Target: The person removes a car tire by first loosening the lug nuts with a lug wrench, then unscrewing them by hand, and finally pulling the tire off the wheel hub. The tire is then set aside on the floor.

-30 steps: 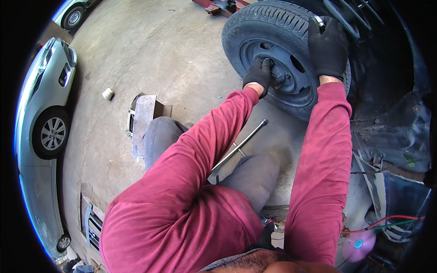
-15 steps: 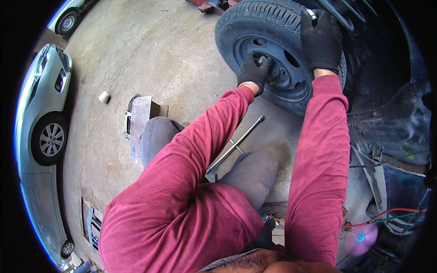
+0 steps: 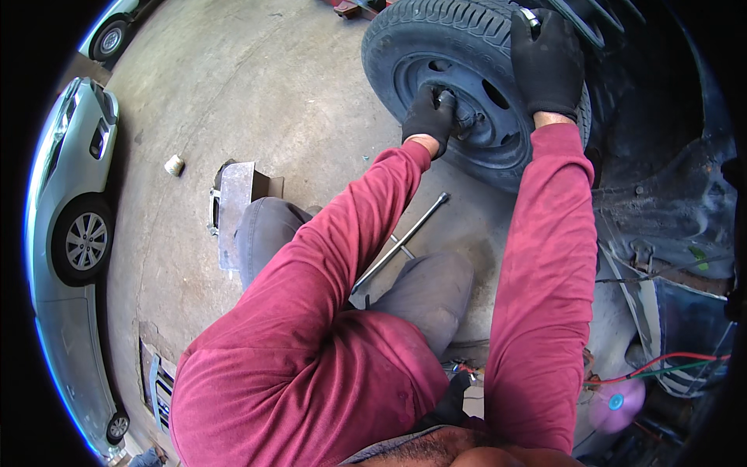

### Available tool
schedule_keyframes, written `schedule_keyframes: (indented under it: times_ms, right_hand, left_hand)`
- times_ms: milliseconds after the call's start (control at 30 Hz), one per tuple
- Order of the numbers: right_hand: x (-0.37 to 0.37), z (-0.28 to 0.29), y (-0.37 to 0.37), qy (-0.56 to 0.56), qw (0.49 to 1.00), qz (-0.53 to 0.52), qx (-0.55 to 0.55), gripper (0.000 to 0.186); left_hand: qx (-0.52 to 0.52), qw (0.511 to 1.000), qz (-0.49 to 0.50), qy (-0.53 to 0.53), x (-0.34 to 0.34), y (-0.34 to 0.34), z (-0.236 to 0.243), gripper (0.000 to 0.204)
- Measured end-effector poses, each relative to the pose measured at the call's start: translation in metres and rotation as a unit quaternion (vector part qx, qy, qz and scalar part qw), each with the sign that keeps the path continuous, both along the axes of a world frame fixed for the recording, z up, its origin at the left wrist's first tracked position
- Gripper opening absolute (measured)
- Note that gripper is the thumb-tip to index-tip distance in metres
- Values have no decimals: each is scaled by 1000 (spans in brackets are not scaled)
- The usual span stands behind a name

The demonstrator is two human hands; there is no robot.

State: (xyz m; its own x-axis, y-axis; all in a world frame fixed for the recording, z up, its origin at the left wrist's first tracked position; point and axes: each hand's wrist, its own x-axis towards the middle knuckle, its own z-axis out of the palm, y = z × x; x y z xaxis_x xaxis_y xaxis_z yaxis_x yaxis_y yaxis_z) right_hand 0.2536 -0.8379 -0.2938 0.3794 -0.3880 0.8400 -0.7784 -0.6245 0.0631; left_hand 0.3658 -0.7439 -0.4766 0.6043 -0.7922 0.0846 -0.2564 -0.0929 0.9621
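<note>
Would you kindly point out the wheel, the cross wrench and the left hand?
Wheel (image 3: 467, 84), head view: face of its rim.
Cross wrench (image 3: 400, 243), head view: where its bars cross.
Left hand (image 3: 427, 120), head view: back of its glove.

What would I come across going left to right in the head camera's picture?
Silver car, small white object, boxy metal object, left gloved hand at the wheel, right gloved hand on its tire, pink round object.

This looks like a car repair workshop: a stained tan concrete floor (image 3: 257, 101), a parked silver car (image 3: 62, 335) with spoked wheels (image 3: 85, 241), a cross-shaped bare-metal wheel wrench (image 3: 420, 221) lying on the floor, a ridged black rubber tyre (image 3: 380, 70) on a dark grey steel wheel (image 3: 468, 82), and grimy dark metal car bodywork (image 3: 661, 210) exposed at the right
</note>
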Motion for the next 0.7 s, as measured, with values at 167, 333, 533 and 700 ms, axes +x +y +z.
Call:
schedule_keyframes:
  times_ms: [167, 333, 533, 700]
  right_hand:
    - [4, 6, 13, -45, 998, 22, 39, 24]
    - [5, 7, 16, -49, 998, 19, 31, 22]
    - [4, 6, 13, -47, 998, 32, 21, 21]
    - [4, 5, 13, -49, 998, 37, 13, 21]
  left_hand:
    - [43, 999, 0, 20, 4, -3, -5, 42]
    - [19, 1000, 4, 9, -1, 0, -8, 46]
    - [32, 999, -14, 7, 5, -1, -4, 42]
    - [-13, 1000, -2, -20, 0, -2, -11, 46]
